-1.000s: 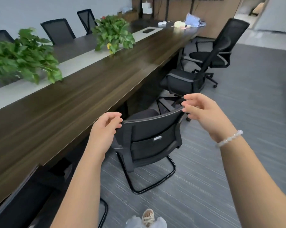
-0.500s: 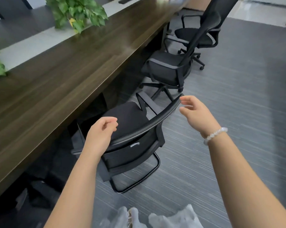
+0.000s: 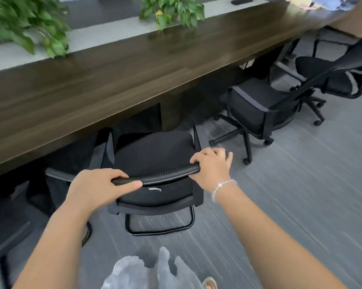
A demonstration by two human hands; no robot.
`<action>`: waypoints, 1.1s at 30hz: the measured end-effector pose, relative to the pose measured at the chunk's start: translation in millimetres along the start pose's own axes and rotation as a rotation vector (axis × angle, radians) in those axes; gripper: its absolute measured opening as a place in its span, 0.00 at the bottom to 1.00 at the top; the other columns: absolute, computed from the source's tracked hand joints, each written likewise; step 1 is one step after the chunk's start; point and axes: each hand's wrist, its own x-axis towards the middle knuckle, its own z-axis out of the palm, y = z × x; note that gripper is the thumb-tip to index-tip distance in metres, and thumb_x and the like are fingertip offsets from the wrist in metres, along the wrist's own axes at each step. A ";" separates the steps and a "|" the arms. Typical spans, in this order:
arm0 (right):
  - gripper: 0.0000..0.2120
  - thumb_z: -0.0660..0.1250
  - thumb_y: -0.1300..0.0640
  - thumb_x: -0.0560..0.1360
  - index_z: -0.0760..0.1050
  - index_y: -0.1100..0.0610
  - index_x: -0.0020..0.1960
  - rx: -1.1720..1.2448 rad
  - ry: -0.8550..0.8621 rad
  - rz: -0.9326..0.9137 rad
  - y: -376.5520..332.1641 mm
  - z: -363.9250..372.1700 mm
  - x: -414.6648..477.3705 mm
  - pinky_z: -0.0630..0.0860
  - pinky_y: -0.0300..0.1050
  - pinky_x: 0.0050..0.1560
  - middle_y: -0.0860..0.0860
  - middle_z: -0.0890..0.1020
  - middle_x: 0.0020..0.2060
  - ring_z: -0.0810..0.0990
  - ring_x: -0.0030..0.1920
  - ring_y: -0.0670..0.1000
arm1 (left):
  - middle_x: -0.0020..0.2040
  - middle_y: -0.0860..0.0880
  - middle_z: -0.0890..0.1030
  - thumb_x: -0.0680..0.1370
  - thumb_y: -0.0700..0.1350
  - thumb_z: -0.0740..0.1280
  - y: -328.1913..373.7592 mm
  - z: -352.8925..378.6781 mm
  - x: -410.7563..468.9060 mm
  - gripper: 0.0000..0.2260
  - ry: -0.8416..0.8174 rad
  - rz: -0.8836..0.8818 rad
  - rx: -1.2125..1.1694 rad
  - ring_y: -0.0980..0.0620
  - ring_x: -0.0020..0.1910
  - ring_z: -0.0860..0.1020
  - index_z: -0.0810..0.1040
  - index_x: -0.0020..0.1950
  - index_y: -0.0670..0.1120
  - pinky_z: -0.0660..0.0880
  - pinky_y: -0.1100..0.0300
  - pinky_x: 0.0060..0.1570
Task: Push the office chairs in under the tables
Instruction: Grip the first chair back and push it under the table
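Note:
A black sled-base office chair [image 3: 153, 155] stands right in front of me, its seat front just under the edge of the long dark wooden table [image 3: 113, 80]. My left hand [image 3: 92, 188] grips the left end of the backrest's top rail. My right hand [image 3: 212, 170], with a bead bracelet on the wrist, grips the right end of the same rail. To the right, a black swivel chair on casters [image 3: 257, 109] stands out from the table, turned sideways. Further right is another black swivel chair [image 3: 340, 78], also away from the table.
Two leafy potted plants [image 3: 28, 24] [image 3: 171, 9] stand on the table's pale centre strip. Part of another black chair [image 3: 7, 232] shows at the left edge. Grey carpet [image 3: 301, 195] spreads to the right. A phone [image 3: 240, 1] lies on the far table strip.
Both hands, which hovered open near the backrest, have closed on its top rail. The view has tilted down and swung, and the chair now faces the table squarely.

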 end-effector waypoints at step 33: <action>0.06 0.68 0.55 0.72 0.78 0.46 0.48 -0.335 0.132 -0.435 34.5 -23.6 144.1 0.46 0.59 0.74 0.46 0.78 0.43 0.72 0.56 0.54 | 0.41 0.59 0.77 0.66 0.76 0.57 33.7 21.6 33.8 0.25 0.205 -0.090 0.211 0.57 0.40 0.74 0.75 0.48 0.58 0.70 0.61 0.39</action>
